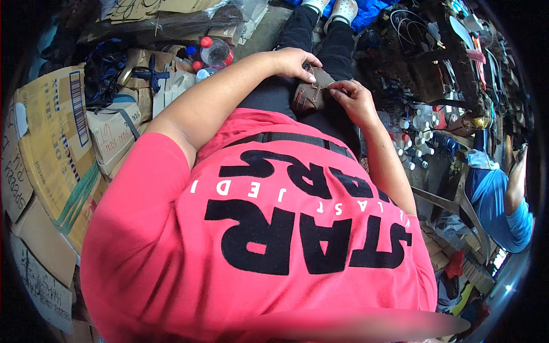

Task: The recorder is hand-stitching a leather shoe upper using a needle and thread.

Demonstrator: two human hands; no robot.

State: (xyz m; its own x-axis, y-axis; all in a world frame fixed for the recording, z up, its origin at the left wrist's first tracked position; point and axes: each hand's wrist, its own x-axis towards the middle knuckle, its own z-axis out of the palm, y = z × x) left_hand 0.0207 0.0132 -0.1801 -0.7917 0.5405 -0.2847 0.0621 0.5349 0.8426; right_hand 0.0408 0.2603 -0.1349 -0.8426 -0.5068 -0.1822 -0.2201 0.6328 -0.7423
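Observation:
A small brown leather shoe (309, 96) rests on my lap against my dark trousers, with light cord or stitching along its upper. My left hand (293, 62) curves over its far left side, fingers bent and closed on the leather edge. At the right side of the shoe, my right hand (353, 98) has thumb and forefinger pinched together beside a thin pale strand. Whether that strand or the shoe's edge sits in the pinch is too small to tell. The shoe's underside is hidden.
Cardboard boxes (54, 143) pile up on my left, near red-capped plastic bottles (216, 52). Many bottles (414, 134) stand to my right, beside cluttered shelving and cables (409, 26). A person in blue (494, 188) is at the far right. Pale clogs (344, 9) show ahead.

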